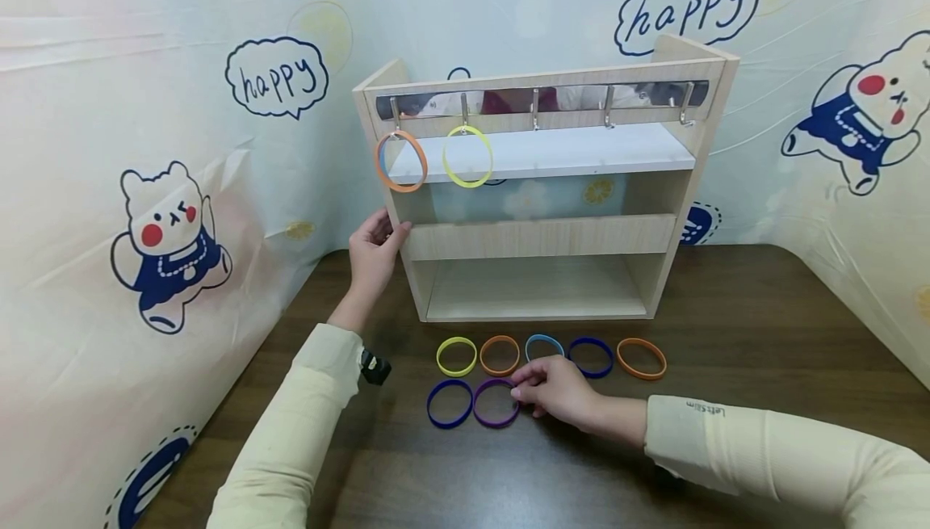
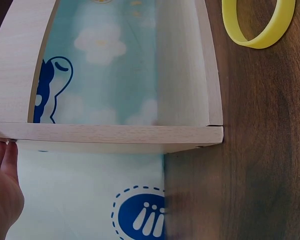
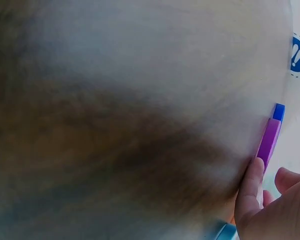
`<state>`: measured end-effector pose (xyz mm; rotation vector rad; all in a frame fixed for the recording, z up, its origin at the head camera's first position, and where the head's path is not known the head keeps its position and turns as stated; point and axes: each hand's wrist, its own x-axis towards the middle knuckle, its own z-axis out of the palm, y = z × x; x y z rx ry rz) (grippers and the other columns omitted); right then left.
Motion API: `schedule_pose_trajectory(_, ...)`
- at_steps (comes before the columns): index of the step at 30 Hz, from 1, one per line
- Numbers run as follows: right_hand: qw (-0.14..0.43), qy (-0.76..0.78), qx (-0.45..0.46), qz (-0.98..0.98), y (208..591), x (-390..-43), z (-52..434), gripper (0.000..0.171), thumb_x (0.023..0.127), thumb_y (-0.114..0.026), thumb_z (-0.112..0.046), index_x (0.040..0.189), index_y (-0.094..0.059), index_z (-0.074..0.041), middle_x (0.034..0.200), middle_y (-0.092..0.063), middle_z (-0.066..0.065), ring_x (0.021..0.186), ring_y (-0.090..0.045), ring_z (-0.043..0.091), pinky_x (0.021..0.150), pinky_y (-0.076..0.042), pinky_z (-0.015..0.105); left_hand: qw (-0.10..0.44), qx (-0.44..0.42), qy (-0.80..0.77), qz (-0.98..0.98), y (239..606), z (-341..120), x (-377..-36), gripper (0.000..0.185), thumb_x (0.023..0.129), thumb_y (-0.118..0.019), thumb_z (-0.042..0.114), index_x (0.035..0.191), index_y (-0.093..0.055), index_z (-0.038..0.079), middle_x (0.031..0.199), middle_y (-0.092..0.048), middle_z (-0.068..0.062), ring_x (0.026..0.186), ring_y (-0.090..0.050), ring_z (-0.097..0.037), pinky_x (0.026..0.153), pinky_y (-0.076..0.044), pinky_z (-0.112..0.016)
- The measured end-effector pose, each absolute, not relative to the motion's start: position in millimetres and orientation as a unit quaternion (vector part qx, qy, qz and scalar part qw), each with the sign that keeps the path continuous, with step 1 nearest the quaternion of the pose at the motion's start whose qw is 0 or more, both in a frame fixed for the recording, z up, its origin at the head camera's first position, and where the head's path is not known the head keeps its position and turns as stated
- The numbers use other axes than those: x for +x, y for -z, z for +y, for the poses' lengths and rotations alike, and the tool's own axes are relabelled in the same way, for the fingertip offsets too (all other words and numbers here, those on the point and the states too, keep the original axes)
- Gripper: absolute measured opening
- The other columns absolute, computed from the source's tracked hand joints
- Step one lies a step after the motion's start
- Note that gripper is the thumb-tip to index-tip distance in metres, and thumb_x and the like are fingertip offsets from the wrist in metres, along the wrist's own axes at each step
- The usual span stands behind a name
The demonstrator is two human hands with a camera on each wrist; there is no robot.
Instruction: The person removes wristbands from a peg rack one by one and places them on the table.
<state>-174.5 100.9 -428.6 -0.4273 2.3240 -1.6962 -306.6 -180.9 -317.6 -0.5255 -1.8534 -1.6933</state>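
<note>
A wooden shelf rack (image 1: 541, 237) stands on the dark table (image 1: 763, 327), with a row of metal hooks (image 1: 535, 109) along its top. An orange ring (image 1: 400, 161) and a yellow ring (image 1: 468, 157) hang from the two leftmost hooks. My left hand (image 1: 374, 250) grips the rack's left side panel (image 2: 115, 132), thumb at the front edge. In front of the rack lie several coloured rings. My right hand (image 1: 552, 390) pinches the right rim of the purple ring (image 1: 496, 402), which lies flat next to a blue ring (image 1: 450, 402). The right wrist view shows a fingertip (image 3: 252, 175) on the purple ring (image 3: 269, 137).
A row of rings lies nearer the rack: yellow (image 1: 456, 355), orange (image 1: 499, 354), light blue (image 1: 544, 346), dark blue (image 1: 591, 356), orange (image 1: 642, 358). Printed cartoon curtains (image 1: 182, 190) enclose the table on the left, back and right. Three hooks on the right are bare.
</note>
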Motion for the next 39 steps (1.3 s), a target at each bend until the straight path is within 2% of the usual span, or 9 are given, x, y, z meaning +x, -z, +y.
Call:
schedule_pose_trajectory(7, 0.115, 0.578, -0.14, 0.796, 422, -177, 101, 0.018, 0.086, -0.072, -0.002, 0.101, -0.069, 0.008, 0.08, -0.068, 0.007, 0.071, -0.065, 0.022, 0.057, -0.056, 0.036, 0.283, -0.194, 0.634, -0.693, 317, -182, -307, 0.033, 0.089, -0.07, 0.003, 0.119, -0.064, -0.007, 0.114, -0.065, -0.027, 0.092, -0.066, -0.011, 0.076, -0.053, -0.023)
schedule_pose_trajectory(17, 0.092, 0.612, -0.141, 0.773, 401, -190, 100, 0.027, 0.089, -0.07, -0.005, 0.111, -0.065, 0.009, 0.089, -0.068, 0.009, 0.08, -0.065, 0.024, 0.065, -0.057, 0.039, 0.288, -0.192, 0.635, -0.691, 317, -182, -308, 0.033, 0.088, -0.07, 0.004, 0.118, -0.065, -0.007, 0.11, -0.069, -0.018, 0.09, -0.066, -0.011, 0.074, -0.053, -0.022)
schedule_pose_trajectory(24, 0.067, 0.632, -0.143, 0.759, 379, -199, 93, 0.023, 0.089, -0.07, -0.005, 0.109, -0.067, 0.006, 0.092, -0.07, 0.015, 0.083, -0.067, 0.029, 0.071, -0.056, 0.042, 0.286, -0.188, 0.636, -0.692, 317, -181, -307, 0.033, 0.088, -0.07, 0.003, 0.119, -0.065, -0.006, 0.111, -0.068, -0.018, 0.092, -0.066, -0.011, 0.076, -0.053, -0.023)
schedule_pose_trajectory(27, 0.054, 0.64, -0.142, 0.753, 369, -204, 90, 0.023, 0.089, -0.07, -0.005, 0.11, -0.068, 0.004, 0.095, -0.07, 0.013, 0.086, -0.067, 0.029, 0.073, -0.056, 0.043, 0.285, -0.186, 0.635, -0.694, 316, -181, -307, 0.033, 0.088, -0.07, 0.004, 0.119, -0.065, -0.006, 0.112, -0.068, -0.019, 0.092, -0.066, -0.012, 0.076, -0.053, -0.023)
schedule_pose_trajectory(33, 0.021, 0.655, -0.146, 0.741, 354, -213, 86, 0.025, 0.089, -0.07, -0.004, 0.113, -0.067, 0.004, 0.098, -0.068, 0.014, 0.091, -0.066, 0.035, 0.072, -0.056, 0.039, 0.283, -0.188, 0.63, -0.698, 316, -181, -308, 0.035, 0.089, -0.07, 0.005, 0.121, -0.064, -0.007, 0.114, -0.067, -0.019, 0.096, -0.066, -0.014, 0.079, -0.053, -0.024)
schedule_pose_trajectory(39, -0.009, 0.676, -0.151, 0.721, 337, -221, 82, 0.026, 0.09, -0.07, -0.005, 0.114, -0.066, 0.003, 0.1, -0.068, 0.015, 0.088, -0.068, 0.025, 0.074, -0.056, 0.041, 0.278, -0.189, 0.629, -0.701, 317, -182, -307, 0.037, 0.089, -0.069, 0.005, 0.122, -0.061, -0.01, 0.117, -0.063, -0.027, 0.097, -0.066, -0.014, 0.08, -0.053, -0.024)
